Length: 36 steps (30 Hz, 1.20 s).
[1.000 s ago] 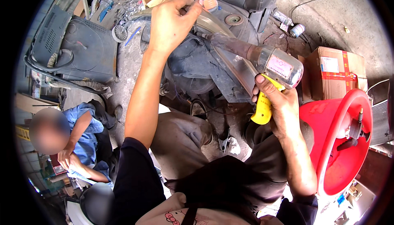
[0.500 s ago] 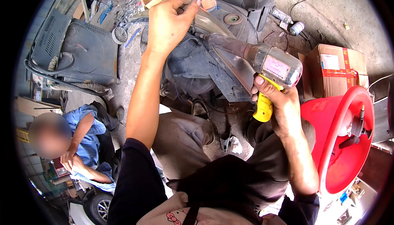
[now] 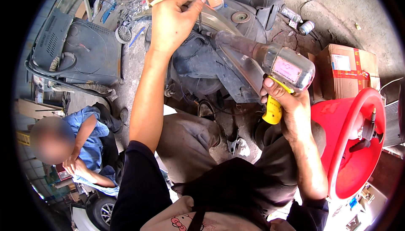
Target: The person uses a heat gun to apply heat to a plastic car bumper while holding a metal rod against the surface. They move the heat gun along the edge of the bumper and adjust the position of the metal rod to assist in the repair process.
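Observation:
My right hand [image 3: 294, 106] grips the yellow handle of a heat gun [image 3: 288, 66] with a worn metal body. Its narrow nozzle [image 3: 231, 41] points left, toward the base of a thin dark rod [image 3: 200, 22]. Thumb and fingers of my left hand [image 3: 173, 24] pinch that rod, which stands roughly upright. Its lower tip meets or nearly meets a dark grey plastic part [image 3: 196, 62] in front of my knees. Whether it touches cannot be made out.
A red tub [image 3: 333, 117] with a black fitting inside stands at my right, by a taped cardboard box [image 3: 352, 66]. Spray cans [image 3: 306, 27] lie farther back. A grey metal cabinet [image 3: 95, 47] and a seated person [image 3: 90, 142] in a blue shirt are on the left.
The heat gun and my right hand have shifted very slightly to the right. My left hand has lowered a touch, still pinching the rod.

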Each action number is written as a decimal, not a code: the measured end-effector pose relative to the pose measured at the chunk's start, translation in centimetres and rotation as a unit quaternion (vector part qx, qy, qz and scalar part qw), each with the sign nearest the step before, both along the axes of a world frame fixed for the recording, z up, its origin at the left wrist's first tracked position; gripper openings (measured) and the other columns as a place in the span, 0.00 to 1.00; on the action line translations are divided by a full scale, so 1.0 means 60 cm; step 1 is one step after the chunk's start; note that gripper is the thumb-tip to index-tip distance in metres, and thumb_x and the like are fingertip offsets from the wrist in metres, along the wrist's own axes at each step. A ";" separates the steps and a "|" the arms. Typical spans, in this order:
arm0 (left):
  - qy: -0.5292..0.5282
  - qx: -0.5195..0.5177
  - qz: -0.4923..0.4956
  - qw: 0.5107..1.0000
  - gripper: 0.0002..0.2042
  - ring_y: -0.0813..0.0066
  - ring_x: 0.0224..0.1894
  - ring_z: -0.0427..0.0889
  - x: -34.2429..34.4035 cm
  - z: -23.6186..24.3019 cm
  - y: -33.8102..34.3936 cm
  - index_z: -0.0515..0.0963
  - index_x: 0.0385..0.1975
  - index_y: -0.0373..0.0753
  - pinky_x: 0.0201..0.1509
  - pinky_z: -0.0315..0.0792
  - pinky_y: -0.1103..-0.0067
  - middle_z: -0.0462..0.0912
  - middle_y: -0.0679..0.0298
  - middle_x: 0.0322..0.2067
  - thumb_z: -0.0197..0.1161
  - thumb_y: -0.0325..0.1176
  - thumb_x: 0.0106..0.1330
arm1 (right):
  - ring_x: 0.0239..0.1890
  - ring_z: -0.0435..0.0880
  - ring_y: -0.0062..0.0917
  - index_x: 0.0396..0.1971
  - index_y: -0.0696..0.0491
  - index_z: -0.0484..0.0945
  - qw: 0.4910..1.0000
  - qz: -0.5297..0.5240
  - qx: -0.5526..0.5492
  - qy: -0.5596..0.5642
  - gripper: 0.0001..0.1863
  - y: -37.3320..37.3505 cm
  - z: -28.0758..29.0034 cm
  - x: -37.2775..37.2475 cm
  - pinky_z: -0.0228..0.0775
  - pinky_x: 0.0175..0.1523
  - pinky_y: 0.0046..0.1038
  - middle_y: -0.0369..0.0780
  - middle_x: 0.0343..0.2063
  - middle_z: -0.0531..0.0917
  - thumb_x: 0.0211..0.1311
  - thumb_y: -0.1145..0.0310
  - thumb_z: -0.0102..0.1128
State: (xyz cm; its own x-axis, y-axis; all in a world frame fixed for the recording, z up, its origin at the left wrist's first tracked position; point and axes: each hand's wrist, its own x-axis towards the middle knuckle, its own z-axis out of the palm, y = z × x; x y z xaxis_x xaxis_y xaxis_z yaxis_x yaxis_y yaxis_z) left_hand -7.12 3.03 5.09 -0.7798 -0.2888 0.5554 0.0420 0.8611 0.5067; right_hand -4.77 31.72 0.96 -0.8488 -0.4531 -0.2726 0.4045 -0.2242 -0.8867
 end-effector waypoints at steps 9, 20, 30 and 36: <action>0.005 0.018 -0.001 1.000 0.12 0.91 0.25 0.71 0.003 -0.003 -0.001 0.86 0.37 0.32 0.28 0.65 0.87 0.80 0.73 0.20 0.70 0.37 0.68 | 0.28 0.81 0.22 0.40 0.57 0.81 0.998 -0.050 -0.003 -0.037 0.14 0.003 -0.019 0.044 0.74 0.37 0.25 0.38 0.28 0.83 0.61 0.66 0.73; 0.001 0.007 0.010 1.000 0.13 0.91 0.25 0.71 0.003 -0.001 0.001 0.86 0.38 0.33 0.27 0.65 0.87 0.81 0.72 0.20 0.70 0.38 0.68 | 0.28 0.81 0.22 0.39 0.56 0.81 0.998 -0.057 -0.010 -0.030 0.13 -0.013 -0.018 0.053 0.74 0.36 0.24 0.37 0.27 0.83 0.61 0.66 0.73; -0.018 0.000 0.017 1.000 0.13 0.91 0.24 0.72 0.003 0.001 0.002 0.86 0.38 0.33 0.27 0.66 0.87 0.81 0.72 0.20 0.70 0.38 0.68 | 0.31 0.82 0.20 0.42 0.58 0.81 0.996 -0.054 -0.033 -0.063 0.15 -0.006 -0.024 0.046 0.77 0.38 0.24 0.37 0.30 0.84 0.60 0.66 0.74; -0.023 0.000 0.012 1.000 0.12 0.88 0.25 0.77 0.003 -0.001 -0.001 0.86 0.39 0.33 0.29 0.70 0.86 0.83 0.70 0.21 0.70 0.38 0.68 | 0.29 0.82 0.21 0.41 0.58 0.81 0.995 -0.052 -0.035 -0.072 0.14 -0.009 -0.021 0.046 0.76 0.37 0.24 0.37 0.29 0.84 0.61 0.67 0.73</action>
